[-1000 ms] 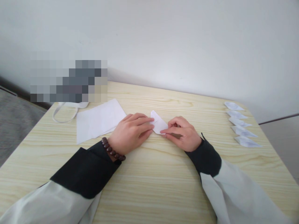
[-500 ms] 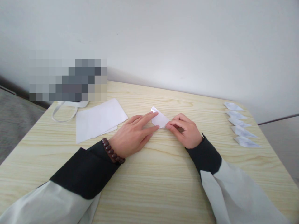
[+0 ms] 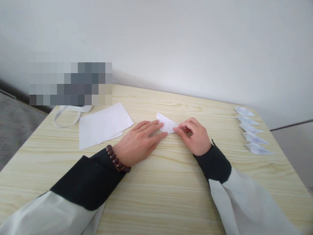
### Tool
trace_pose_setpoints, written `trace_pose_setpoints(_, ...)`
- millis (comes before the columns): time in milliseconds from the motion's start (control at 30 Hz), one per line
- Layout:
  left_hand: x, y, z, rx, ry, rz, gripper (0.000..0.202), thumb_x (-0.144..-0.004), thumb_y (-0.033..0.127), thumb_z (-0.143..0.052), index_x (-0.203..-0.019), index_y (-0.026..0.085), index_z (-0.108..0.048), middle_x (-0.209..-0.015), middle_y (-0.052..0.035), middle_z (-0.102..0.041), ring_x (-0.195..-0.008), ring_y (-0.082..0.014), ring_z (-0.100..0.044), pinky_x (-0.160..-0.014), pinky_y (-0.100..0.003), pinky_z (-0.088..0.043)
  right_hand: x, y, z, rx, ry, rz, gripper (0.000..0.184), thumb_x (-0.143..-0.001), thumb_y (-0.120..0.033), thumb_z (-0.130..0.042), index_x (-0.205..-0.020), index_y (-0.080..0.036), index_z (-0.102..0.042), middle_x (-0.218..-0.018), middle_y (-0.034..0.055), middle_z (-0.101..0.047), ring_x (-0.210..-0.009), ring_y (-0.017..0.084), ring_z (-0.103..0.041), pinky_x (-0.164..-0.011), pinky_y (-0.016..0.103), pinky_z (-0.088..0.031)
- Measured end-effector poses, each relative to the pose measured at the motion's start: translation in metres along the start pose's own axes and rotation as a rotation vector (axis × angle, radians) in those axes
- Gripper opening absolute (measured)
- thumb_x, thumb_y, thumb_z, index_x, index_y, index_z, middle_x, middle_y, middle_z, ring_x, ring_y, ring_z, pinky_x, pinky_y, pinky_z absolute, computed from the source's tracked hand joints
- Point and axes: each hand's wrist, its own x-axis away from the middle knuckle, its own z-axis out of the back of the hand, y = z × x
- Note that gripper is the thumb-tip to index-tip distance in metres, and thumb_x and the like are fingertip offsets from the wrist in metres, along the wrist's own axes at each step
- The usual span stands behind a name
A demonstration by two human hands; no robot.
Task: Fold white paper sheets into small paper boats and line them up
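A small folded piece of white paper (image 3: 167, 123) lies on the light wooden table (image 3: 161, 192) between my hands. My left hand (image 3: 138, 143) rests flat with its fingers stretched out, the fingertips pressing on the paper's left edge. My right hand (image 3: 195, 136) is curled, thumb and forefinger pinching the paper's right corner. A dark bead bracelet (image 3: 117, 160) is on my left wrist.
A stack of white paper sheets (image 3: 104, 125) lies to the left of my hands, with a white strap loop (image 3: 66, 119) behind it. Several finished folded paper pieces (image 3: 251, 132) form a row along the table's right edge. A wall stands behind the table.
The folded paper has been flattened and narrowed. My left fingers slid forward and stretched out over its edge, and my right hand moved up to pinch its right corner.
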Motion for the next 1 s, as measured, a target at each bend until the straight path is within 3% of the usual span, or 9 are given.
trace_pose_setpoints(167, 0.0002, 0.0021, 0.0015, 0.005, 0.033, -0.032, 0.035, -0.093, 0.017, -0.041, -0.125, 0.019, -0.054, -0.128, -0.0093, -0.058, -0.119, -0.0234, -0.052, -0.1, -0.043, -0.042, -0.0003, -0.0002, -0.0019, 0.035, 0.038, -0.028, 0.021, -0.082, -0.035, -0.062, -0.071, -0.018, -0.059, -0.072, 0.0022, -0.053, -0.063, 0.013, -0.051, -0.059, 0.028, -0.045)
trace_pose_setpoints(400, -0.0015, 0.009, 0.0048, -0.042, -0.03, 0.011, 0.034, -0.092, 0.022, -0.043, -0.124, 0.023, -0.056, -0.121, -0.0087, -0.06, -0.113, -0.0267, -0.053, -0.09, -0.045, -0.045, -0.0003, -0.0005, -0.0025, 0.077, -0.01, -0.021, 0.016, -0.082, -0.031, -0.06, -0.073, -0.018, -0.058, -0.078, 0.0044, -0.054, -0.073, 0.017, -0.053, -0.068, 0.032, -0.045)
trace_pose_setpoints(567, -0.0019, 0.0099, 0.0062, -0.068, -0.054, 0.025, 0.039, -0.094, 0.022, -0.041, -0.131, 0.028, -0.049, -0.123, -0.0069, -0.058, -0.112, -0.0242, -0.053, -0.09, -0.043, -0.044, -0.0008, 0.0005, -0.002, 0.074, -0.023, -0.011, 0.016, -0.082, -0.031, -0.059, -0.073, -0.018, -0.058, -0.078, 0.0037, -0.054, -0.074, 0.017, -0.053, -0.068, 0.031, -0.044)
trace_pose_setpoints(1000, -0.0023, 0.0099, 0.0059, -0.076, -0.057, 0.029, 0.034, -0.093, 0.024, -0.042, -0.124, 0.029, -0.056, -0.12, -0.007, -0.059, -0.109, -0.0245, -0.053, -0.089, -0.043, -0.043, -0.0008, 0.001, -0.0028, 0.066, -0.018, -0.056, 0.02, -0.082, -0.035, -0.062, -0.072, -0.018, -0.06, -0.077, 0.0032, -0.054, -0.072, 0.016, -0.052, -0.068, 0.031, -0.044)
